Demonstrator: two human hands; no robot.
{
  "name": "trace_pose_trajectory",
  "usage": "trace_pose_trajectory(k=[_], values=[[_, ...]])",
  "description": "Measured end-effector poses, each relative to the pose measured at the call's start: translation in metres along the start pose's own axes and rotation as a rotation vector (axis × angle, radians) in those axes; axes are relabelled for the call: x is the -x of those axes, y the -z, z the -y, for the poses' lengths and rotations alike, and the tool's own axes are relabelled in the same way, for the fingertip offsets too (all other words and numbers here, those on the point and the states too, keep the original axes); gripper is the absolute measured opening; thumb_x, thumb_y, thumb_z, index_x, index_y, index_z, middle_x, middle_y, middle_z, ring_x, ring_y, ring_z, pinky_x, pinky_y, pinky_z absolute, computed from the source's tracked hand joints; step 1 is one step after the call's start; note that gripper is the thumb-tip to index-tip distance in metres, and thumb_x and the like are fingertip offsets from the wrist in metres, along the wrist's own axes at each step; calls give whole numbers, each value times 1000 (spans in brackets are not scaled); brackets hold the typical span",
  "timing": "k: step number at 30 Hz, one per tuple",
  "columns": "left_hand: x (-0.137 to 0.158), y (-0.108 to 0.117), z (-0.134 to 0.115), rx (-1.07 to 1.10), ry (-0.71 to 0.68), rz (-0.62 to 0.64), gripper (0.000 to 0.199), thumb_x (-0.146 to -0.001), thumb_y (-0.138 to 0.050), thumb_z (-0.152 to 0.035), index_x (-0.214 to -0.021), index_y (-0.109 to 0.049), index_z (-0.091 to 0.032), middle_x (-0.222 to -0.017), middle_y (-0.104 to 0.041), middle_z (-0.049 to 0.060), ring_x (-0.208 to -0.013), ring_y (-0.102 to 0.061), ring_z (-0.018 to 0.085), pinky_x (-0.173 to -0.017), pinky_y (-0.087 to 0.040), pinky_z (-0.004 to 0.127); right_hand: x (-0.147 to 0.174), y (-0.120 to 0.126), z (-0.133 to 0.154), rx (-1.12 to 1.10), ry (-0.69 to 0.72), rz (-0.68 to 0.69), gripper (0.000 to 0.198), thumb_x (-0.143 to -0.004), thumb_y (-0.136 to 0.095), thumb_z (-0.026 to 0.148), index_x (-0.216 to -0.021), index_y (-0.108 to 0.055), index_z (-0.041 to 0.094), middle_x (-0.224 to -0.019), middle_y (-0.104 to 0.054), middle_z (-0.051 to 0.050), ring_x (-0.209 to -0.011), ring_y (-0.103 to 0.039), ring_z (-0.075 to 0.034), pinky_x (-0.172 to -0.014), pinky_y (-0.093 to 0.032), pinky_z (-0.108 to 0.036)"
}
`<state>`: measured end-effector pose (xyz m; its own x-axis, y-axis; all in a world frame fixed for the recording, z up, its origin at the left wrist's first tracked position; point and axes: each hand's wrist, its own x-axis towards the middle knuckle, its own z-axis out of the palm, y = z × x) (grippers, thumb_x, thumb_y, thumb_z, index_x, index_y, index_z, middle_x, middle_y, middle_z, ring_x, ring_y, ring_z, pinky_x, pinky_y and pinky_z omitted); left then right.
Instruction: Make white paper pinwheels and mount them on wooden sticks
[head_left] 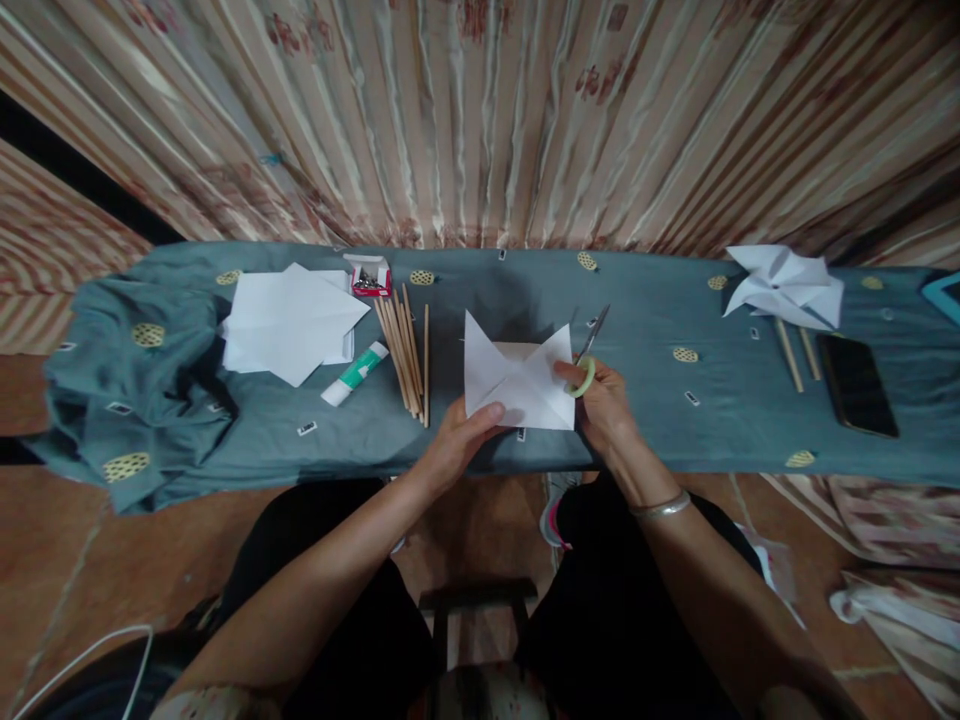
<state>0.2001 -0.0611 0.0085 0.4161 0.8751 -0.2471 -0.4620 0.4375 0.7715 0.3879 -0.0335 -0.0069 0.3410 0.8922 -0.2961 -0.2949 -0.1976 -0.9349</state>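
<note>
A white sheet of paper (521, 395), with slits cut in from its corners, is held up over the table in front of me. My left hand (469, 430) pinches its lower left edge, thumb on top and fingers behind. At the right edge of the paper is my right hand (600, 400), which also carries scissors (587, 365) with a light green handle. The scissor blades point up and away, clear of the paper's cut edges. Part of the right fingers is hidden behind the paper and handle.
To the left lie stacked white papers (281, 325), a glue stick (355, 373), several wooden sticks (405, 350) and a small red box (370, 277) of metal pins. At right are paper pinwheels (787, 285) on sticks and a black phone (857, 385). A grey-green cloth (637, 440) covers the table.
</note>
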Motion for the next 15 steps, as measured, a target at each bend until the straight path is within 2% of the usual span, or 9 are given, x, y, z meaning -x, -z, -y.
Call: trace_pose_trajectory(k=[4, 8, 10, 15], values=[[1, 1, 6, -59, -33, -1, 54, -71, -77, -53, -110, -70, -15, -121, -69, 12, -116, -62, 30, -102, -47, 41, 1, -3, 1, -10, -33, -9, 36, -48, -88, 41, -66, -64, 21, -61, -68, 2, -55, -58, -15, -56, -46, -30], [-1, 0, 16, -133, -36, -111, 51, -70, -80, -45, -111, -69, -16, -116, -71, 11, -116, -62, 28, -104, -46, 42, 4, -7, -1, -2, -48, 0, 38, -49, -88, 44, -66, -63, 21, -62, -69, 1, -56, -59, -15, -55, -46, -30], [-2, -4, 19, -89, -8, -163, 48, -70, -80, -42, -109, -70, -16, -114, -72, 10, -117, -62, 27, -104, -48, 42, 5, -9, -2, 18, -37, 29, 38, -49, -88, 44, -66, -64, 21, -62, -68, 2, -56, -57, -14, -57, -46, -29], [-3, -14, 19, 36, 73, -221, 42, -70, -78, -31, -108, -69, -16, -115, -71, 10, -109, -65, 26, -89, -59, 41, 8, -12, 0, 106, -23, 97, 38, -51, -86, 47, -64, -61, 21, -57, -63, 4, -52, -53, -12, -55, -42, -28]])
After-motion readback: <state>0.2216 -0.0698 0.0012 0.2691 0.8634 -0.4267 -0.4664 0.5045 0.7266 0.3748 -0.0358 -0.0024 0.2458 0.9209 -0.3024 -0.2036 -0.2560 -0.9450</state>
